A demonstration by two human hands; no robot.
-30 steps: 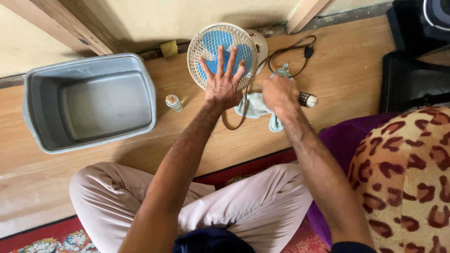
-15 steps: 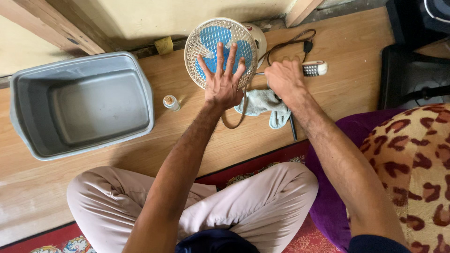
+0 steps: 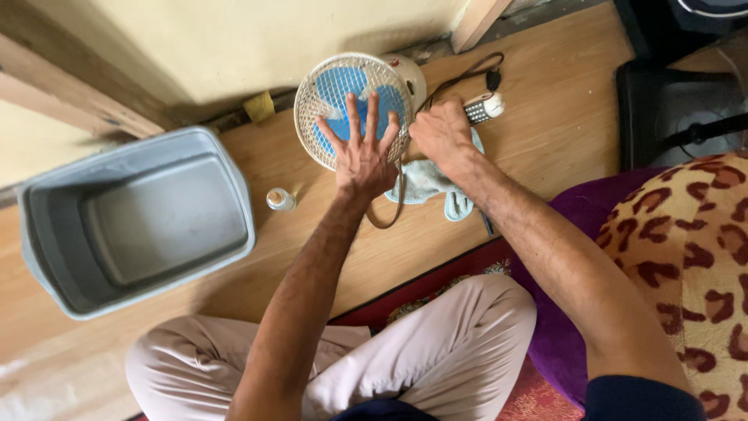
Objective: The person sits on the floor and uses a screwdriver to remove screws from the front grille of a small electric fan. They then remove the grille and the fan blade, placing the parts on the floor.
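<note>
Bare floor (image 3: 545,117) right of fan (image 3: 343,93); tub (image 3: 132,218) blocks left.

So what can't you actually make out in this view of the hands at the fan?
- What the right hand grips: its own fist hides it.
- Fan base and motor: behind the grille and the left hand.
- Small bottle: too small to identify.
- Black object: cut off by the right edge.
- Blue cloth: partly under the right wrist.

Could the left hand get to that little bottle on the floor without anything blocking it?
Probably yes. The left hand rests spread on the fan grille, and the small bottle stands just left of the forearm on bare wooden floor, nothing between.
</note>
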